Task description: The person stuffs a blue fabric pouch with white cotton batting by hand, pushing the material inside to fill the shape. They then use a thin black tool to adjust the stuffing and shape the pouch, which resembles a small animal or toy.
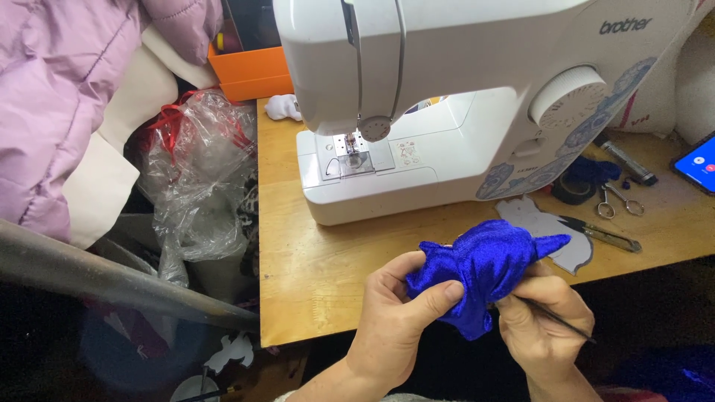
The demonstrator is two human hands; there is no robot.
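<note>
A small piece of shiny blue fabric, sewn into a stuffed shape with a pointed tip at its right, is held above the table's front edge. My left hand grips its left side, with the thumb pressed on the cloth. My right hand holds it from below and also pinches a thin dark stick that points into the fabric. A white sewing machine stands on the wooden table just behind the hands.
Right of the machine lie small scissors, a utility knife, a grey cut-out pattern, a dark tape roll and a phone. An orange box, a clear plastic bag and a pink jacket fill the left.
</note>
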